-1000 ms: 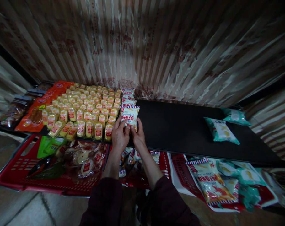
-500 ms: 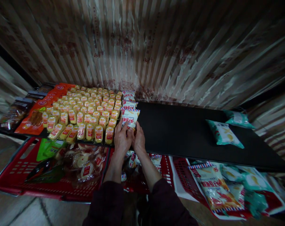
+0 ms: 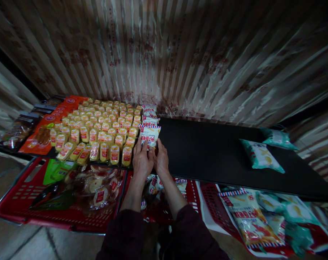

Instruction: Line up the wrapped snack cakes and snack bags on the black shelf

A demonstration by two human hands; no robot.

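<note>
Both hands are together at the front of a black shelf (image 3: 199, 151), around the lower part of a white snack bag (image 3: 149, 134) with red lettering and a striped top edge. My left hand (image 3: 142, 159) grips its left side, and my right hand (image 3: 161, 157) grips its right side. The bag's bottom is hidden by my fingers. Behind it stand two like bags in a line, the middle snack bag (image 3: 151, 120) and the rear snack bag (image 3: 149, 109). Immediately left are rows of small yellow wrapped cakes (image 3: 104, 151).
Two green-and-white bags (image 3: 263, 156) lie at the shelf's right end. An orange packet (image 3: 36, 139) and dark packages (image 3: 19, 130) are at the left. Below the shelf edge stand a red basket (image 3: 55, 221) with packaged food and a right-hand basket holding a large snack bag (image 3: 247, 216). A striped curtain hangs behind.
The view has shifted very slightly. Both hands stay around the front snack bag, which keeps its place in the line.
</note>
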